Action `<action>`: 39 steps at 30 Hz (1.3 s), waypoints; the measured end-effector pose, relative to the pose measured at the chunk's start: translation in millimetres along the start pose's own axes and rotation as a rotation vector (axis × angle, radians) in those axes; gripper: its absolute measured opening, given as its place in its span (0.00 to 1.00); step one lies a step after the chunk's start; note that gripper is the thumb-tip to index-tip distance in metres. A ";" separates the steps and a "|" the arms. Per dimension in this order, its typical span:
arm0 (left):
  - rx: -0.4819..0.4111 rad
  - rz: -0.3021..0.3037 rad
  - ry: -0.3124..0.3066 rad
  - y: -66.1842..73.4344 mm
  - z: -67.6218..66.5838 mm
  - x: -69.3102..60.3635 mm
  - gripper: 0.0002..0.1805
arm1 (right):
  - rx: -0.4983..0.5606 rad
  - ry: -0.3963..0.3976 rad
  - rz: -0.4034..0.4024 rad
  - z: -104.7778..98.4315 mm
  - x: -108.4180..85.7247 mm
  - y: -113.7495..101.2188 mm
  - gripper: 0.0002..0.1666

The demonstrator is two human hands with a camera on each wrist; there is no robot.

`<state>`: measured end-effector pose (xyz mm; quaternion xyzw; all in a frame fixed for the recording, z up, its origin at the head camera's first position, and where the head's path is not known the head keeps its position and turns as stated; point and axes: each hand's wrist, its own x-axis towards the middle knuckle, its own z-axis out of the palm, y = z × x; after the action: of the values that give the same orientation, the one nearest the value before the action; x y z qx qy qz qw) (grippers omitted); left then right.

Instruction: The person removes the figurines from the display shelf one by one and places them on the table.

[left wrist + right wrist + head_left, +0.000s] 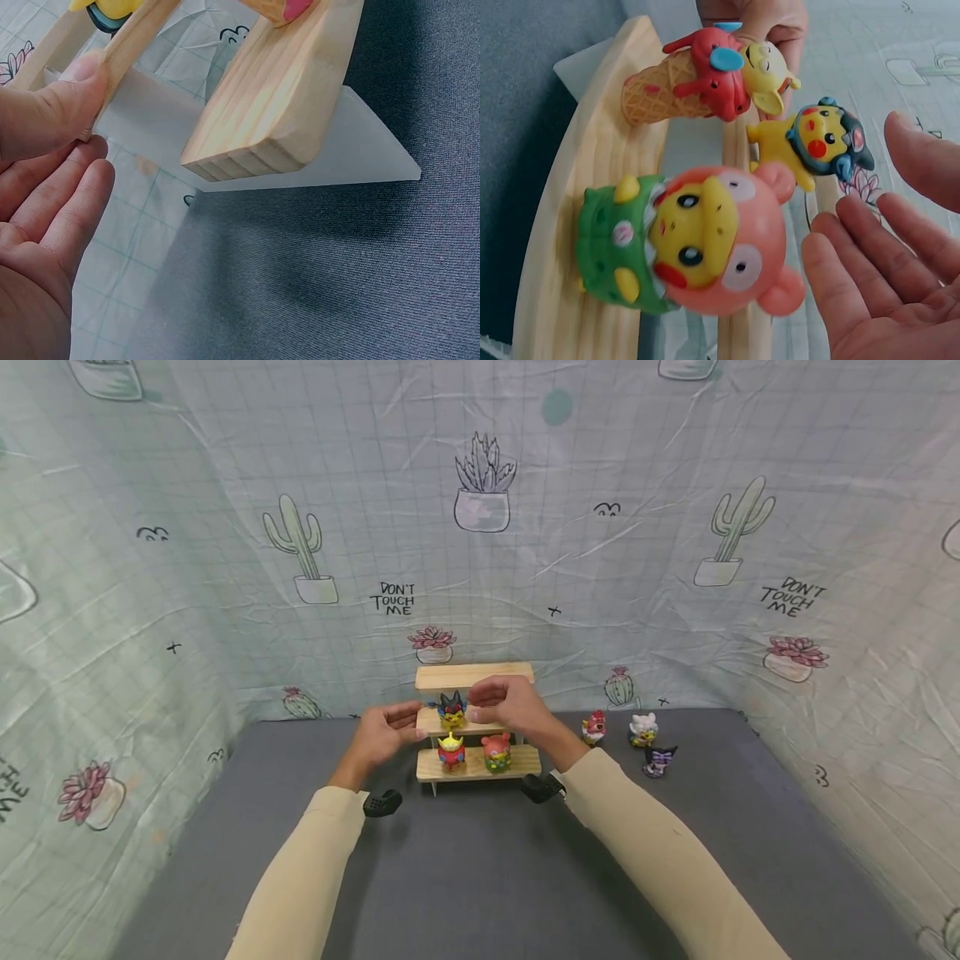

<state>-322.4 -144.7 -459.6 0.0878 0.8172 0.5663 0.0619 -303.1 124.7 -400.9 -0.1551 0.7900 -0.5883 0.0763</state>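
Note:
A three-tier wooden stand [474, 676] holds small figures. My left hand [377, 737] pinches the left end of the middle shelf, thumb above and fingertips below, as the left wrist view shows on the shelf edge [133, 56]. My right hand [517, 703] is open beside a dark-hooded yellow figure [452, 713] on that shelf; in the right wrist view a gap separates the hand [892, 292] from the figure [814, 139]. On the bottom shelf stand a red figure with a yellow top [452, 752] and a pink-headed figure in green [497, 753].
Right of the stand, on the grey surface [480, 877], are a red-and-white figure [594, 727], a white-topped figure [643, 730] and a purple-and-black figure [658, 761]. A patterned cloth [555, 560] hangs behind the stand and at both sides.

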 end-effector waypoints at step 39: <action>-0.035 0.011 -0.022 0.3 -1.4 0.3 0.32 | -0.105 0.041 0.068 27.8 23.3 -5.8 0.20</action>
<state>-323.0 -145.8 -458.9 0.0972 0.8060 0.5798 0.0693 -315.7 90.2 -402.1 -0.1199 0.8260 -0.5461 0.0716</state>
